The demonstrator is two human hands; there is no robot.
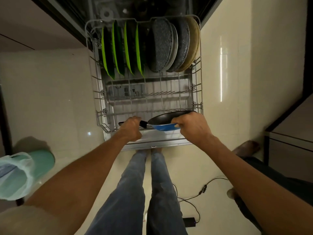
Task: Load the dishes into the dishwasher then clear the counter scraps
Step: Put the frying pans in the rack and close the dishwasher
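— Since the pan (166, 122) is over the front edge of the pulled-out rack (198, 85), how would you set it down well?

— Keep both grips. The left hand (131, 127) has its fingers curled round the black handle, and the right hand (191, 127) has its fingers wrapped over the near rim of the blue bowl. I'd tip it on edge and lower it into the bare front half of the rack, between the upright wires, so water can reach the dark inside.

— What's in there already?

— Four green plates (118, 50) stand on edge at the back left, and grey speckled plates (161, 44) with a tan one (194, 44) lean at the back right — all well apart from the pan.

— Anything in the way?

— The long handle could catch the rack's side wires, I'd guess. Around the feet: a black cable (194, 195) on the floor, a lined green bin (25, 170) to the left. The table with the scraps isn't in view.
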